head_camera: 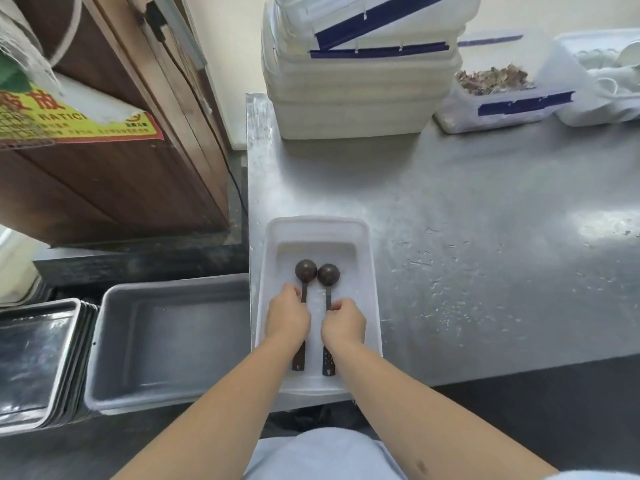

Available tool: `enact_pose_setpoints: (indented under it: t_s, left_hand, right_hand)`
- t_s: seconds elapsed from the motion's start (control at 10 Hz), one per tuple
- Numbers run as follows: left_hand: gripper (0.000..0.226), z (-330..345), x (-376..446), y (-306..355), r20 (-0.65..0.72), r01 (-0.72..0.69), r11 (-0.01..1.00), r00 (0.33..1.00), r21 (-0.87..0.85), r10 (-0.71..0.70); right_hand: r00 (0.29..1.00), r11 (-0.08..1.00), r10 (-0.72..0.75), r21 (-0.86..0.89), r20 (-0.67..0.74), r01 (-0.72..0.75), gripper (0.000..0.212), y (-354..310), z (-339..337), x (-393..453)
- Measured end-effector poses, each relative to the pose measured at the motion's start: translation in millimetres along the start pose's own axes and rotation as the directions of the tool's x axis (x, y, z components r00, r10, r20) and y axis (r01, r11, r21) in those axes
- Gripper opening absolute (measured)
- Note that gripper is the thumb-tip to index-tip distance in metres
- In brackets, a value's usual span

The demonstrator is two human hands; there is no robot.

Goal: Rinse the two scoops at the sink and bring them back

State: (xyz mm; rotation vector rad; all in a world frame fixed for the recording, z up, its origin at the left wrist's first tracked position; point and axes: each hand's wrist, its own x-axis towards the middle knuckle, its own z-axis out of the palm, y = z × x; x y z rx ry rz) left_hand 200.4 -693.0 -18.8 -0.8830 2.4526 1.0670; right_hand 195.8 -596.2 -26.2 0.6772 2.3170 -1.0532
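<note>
Hands close on both handles: left hand (288,315) on left scoop (305,270), right hand (344,322) on right scoop (328,274), in the white tray (372,306). Lift both level, bowls apart.

Both scoops (306,270) are dark brown, their handles speckled with pale flecks, lying in a translucent white tray (370,306) on the dull silver steel counter (485,220); at twelve o'clock white tubs (346,95) carry navy tape strips, at ten o'clock a yellow-and-red label (79,123) sits on brown wood
</note>
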Motion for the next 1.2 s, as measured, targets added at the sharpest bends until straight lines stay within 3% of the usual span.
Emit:
enact_pose_setpoints:
  t_s: [0.1,0.2,0.3,0.4,0.8,1.0,1.2]
  left_hand:
    - [0.028,0,-3,-1,0.002,-0.087,0.993,0.996,0.074,0.087]
    - [0.024,-4,-11,-6,0.101,-0.227,0.957,0.972,0.181,0.211]
    - [0.034,-6,-15,-13,0.232,-0.387,0.830,0.920,0.403,0.316]
    - [0.036,-6,-18,-16,0.277,-0.422,0.752,0.905,0.507,0.321]
    - [0.043,8,-30,-14,0.201,-0.383,0.749,0.923,0.540,0.327]
    - [0.041,9,-30,-12,0.188,-0.336,0.768,0.942,0.545,0.278]
    - [0.052,4,-37,-1,0.147,-0.281,0.833,0.960,0.478,0.239]
  right_hand:
    - [0.997,0.998,-0.068,-0.016,-0.028,0.068,0.026,0,5,-3]
    - [0.972,0.958,-0.232,-0.169,0.029,0.234,0.037,0,4,-6]
    - [0.910,0.821,-0.376,-0.393,0.172,0.413,0.037,5,0,-8]
    - [0.877,0.706,-0.414,-0.523,0.244,0.478,0.024,12,-6,-5]
    - [0.776,0.540,-0.523,-0.568,0.352,0.621,0.024,16,-27,8]
    - [0.777,0.548,-0.512,-0.558,0.367,0.624,0.021,16,-30,5]
    - [0.804,0.601,-0.470,-0.535,0.365,0.594,0.027,9,-34,1]
